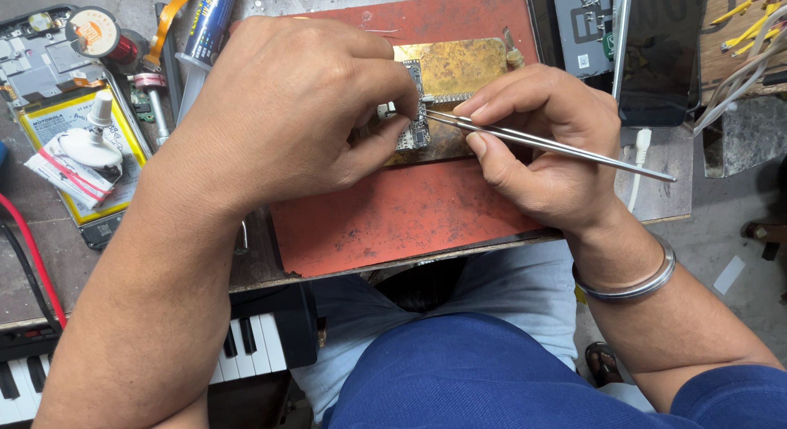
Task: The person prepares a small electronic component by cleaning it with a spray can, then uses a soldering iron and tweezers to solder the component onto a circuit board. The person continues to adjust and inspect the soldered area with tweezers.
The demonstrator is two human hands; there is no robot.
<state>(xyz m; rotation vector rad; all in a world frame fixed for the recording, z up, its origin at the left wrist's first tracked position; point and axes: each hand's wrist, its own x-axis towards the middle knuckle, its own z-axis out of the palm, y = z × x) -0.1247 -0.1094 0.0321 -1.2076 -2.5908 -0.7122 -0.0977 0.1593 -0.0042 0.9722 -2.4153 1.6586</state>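
Right hand (541,150) pinching tweezers (549,144), tips pointing left at circuit board (414,130).

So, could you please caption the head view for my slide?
Left hand steadies a small circuit board while right hand works it with tweezers.

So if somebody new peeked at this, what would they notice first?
Probably the two hands meeting in the middle: the left hand pinches a small circuit board on a worn brass-coloured plate, and the right hand points thin metal tweezers at it. Under them lies a scuffed red mat. Near the bottom left, piano keys peek out.
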